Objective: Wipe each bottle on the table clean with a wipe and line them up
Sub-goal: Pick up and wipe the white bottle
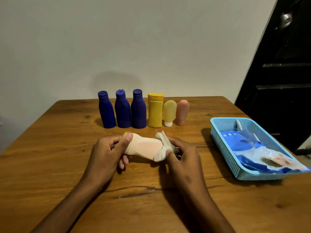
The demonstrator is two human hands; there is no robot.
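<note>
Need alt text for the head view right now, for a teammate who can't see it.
Two hands hold a pale peach bottle above a wooden table: left hand grips one end, right hand wraps a white wipe round the other. Six bottles stand lined up behind; a blue basket sits right.

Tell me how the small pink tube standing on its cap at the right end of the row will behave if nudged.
The pink tube probably tips easily: it balances on a narrow cap, with its wider rounded body above. It looks like soft plastic, so likely light and squeezable. Knocked leftward, it could hit the pale yellow tube beside it.
</note>
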